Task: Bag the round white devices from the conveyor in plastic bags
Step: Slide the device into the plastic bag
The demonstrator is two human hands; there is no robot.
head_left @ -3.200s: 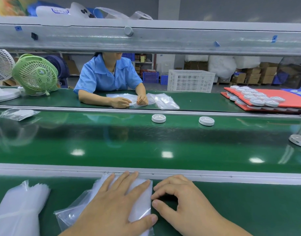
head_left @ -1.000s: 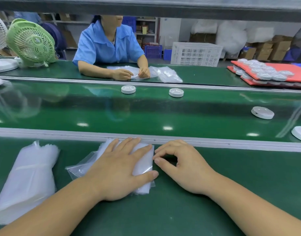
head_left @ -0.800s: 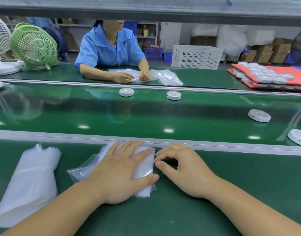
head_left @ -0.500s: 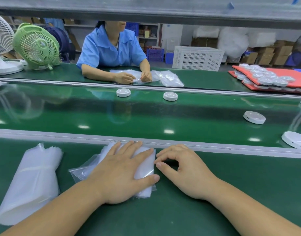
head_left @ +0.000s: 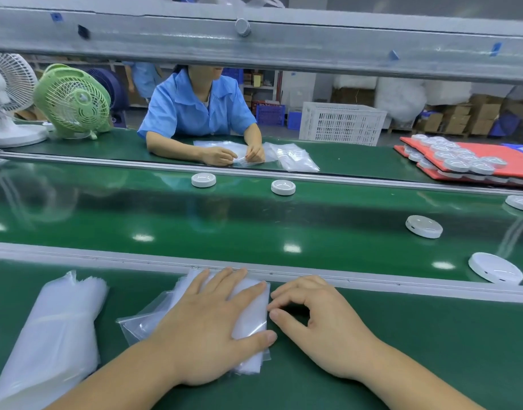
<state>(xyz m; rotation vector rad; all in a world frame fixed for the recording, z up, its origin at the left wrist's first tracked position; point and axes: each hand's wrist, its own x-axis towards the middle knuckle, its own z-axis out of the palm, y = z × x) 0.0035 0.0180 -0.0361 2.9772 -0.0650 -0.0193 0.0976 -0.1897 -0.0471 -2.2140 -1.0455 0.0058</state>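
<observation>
Drifting left on the conveyor belt (head_left: 254,223), the round white devices have shifted while both hands stay put. Now the nearest device (head_left: 495,267) lies beyond the rail (head_left: 106,257), well right of the right knuckles. A second device (head_left: 423,226) sits farther out, and two more (head_left: 203,179) (head_left: 283,187) lie far ahead of the left fingertips.

Flat on the stack of plastic bags (head_left: 248,309), the left hand (head_left: 207,329) presses down with fingers spread, their tips at the rail. Beside it the right hand (head_left: 322,329) has curled fingers, index and thumb tips touching the stack's right edge; whether they pinch a layer cannot be told.

No bag looks open yet, so the top one probably needs peeling free before the nearest device comes level with the fingers.

Open room lies right of the right hand and forward over the belt. A bundle of bags (head_left: 56,329) lies well left of the left little finger, and an overhead beam (head_left: 283,42) caps any high reach.
</observation>
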